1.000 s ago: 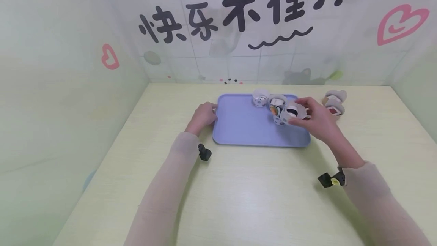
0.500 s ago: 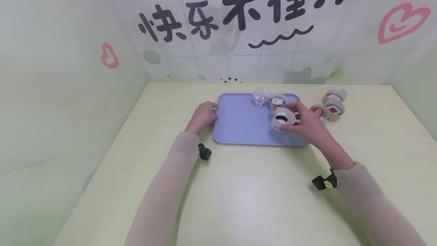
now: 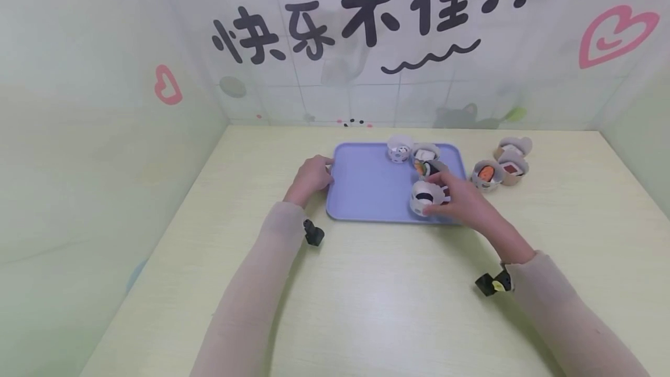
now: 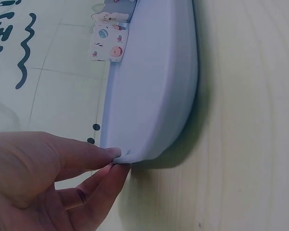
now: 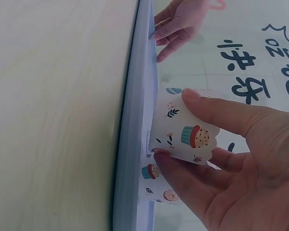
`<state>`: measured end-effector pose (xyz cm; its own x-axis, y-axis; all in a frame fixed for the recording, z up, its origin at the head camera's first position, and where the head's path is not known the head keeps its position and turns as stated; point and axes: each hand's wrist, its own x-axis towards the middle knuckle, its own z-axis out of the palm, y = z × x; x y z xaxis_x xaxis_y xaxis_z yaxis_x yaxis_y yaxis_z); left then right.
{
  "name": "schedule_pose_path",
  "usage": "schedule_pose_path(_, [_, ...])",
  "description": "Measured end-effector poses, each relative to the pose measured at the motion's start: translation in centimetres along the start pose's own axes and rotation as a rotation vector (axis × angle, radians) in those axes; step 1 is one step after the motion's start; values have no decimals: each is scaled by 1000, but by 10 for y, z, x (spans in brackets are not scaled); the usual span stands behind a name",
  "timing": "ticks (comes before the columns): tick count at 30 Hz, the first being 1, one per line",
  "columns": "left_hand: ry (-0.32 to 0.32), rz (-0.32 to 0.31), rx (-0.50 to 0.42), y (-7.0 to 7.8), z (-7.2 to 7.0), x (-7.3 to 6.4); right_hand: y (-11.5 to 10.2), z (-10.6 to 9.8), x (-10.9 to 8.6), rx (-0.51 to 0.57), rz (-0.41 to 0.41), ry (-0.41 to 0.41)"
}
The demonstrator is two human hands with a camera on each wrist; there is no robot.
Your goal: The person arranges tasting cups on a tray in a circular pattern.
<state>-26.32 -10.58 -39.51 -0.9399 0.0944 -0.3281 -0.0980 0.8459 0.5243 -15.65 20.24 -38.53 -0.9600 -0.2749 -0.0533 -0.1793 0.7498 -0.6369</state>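
Observation:
My left hand (image 3: 311,177) pinches the left edge of a blue-lilac tray (image 3: 361,188); in the left wrist view, thumb and fingers clasp the tray's rim (image 4: 130,158). My right hand (image 3: 466,201) holds a white paper baking cup (image 3: 419,205) by its sides, over the tray's front right part. A white piece with a black band, like sushi, sits in it. The right wrist view shows cupcake prints on this cup (image 5: 180,127); whether its base touches the tray cannot be told. Behind it, a paper cup with a sushi roll (image 3: 420,167) is partly hidden by my right hand.
Two more filled paper cups stand along the tray's back: a white one (image 3: 400,150) and a greyish one (image 3: 425,152). Right of the tray, on the pale wooden table (image 3: 366,295), stand a cup with an orange piece (image 3: 485,182) and two brownish cups. A printed sheet hangs behind.
My right hand has carried the paper cup left and toward the tray's front, and lower. The cup with the orange piece has come into view behind it. My left hand stays on the tray.

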Motion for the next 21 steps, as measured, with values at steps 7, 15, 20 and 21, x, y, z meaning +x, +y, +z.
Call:
schedule_pose_path(7, [1, -5, 4, 1, 0, 0, 7, 3, 2, -4, 21, -32])
schedule_pose_path(15, [11, 2, 0, 0, 0, 1, 6, 2, 0, 9, 54, -18])
schedule_pose_path(20, [14, 0, 1, 0, 2, 0, 6, 3, 2, -17, 92, 13])
schedule_pose_path(21, [15, 2, 7, 0, 2, 0, 7, 3, 2, -22, 95, 19])
